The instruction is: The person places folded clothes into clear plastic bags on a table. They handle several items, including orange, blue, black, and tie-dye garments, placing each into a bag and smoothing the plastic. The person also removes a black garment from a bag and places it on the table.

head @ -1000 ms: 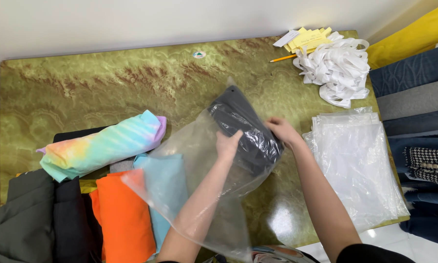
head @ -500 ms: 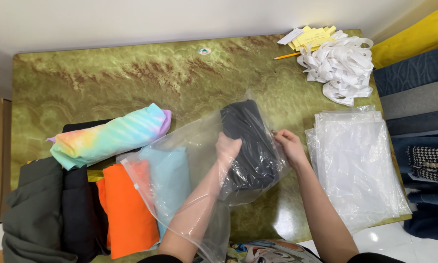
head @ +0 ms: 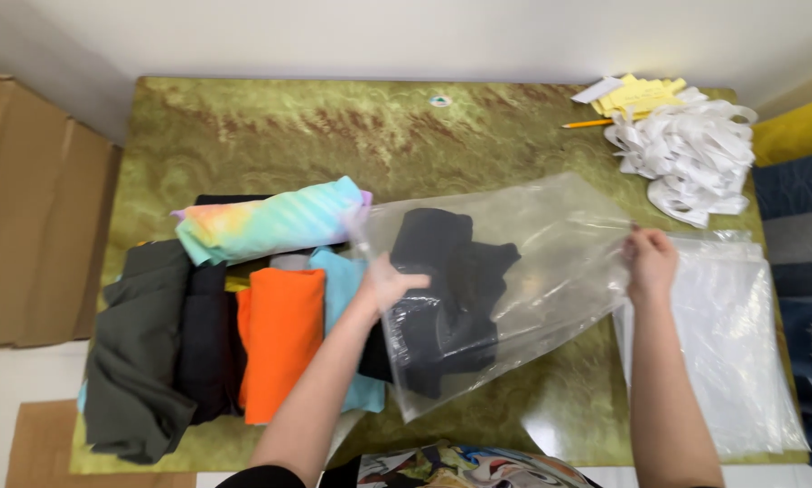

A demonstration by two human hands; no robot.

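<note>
A black garment [head: 442, 289], loosely folded, lies inside a clear plastic bag [head: 550, 262] on the table [head: 270, 136]. The left hand [head: 386, 285] is closed on the bag's open edge, just left of the garment. The right hand [head: 650, 262] pinches the bag's far end, well right of the garment.

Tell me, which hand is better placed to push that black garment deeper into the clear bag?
Probably the left hand: it rests on the black garment at the bag's mouth. The right hand grips the clear bag at its far edge.
</note>
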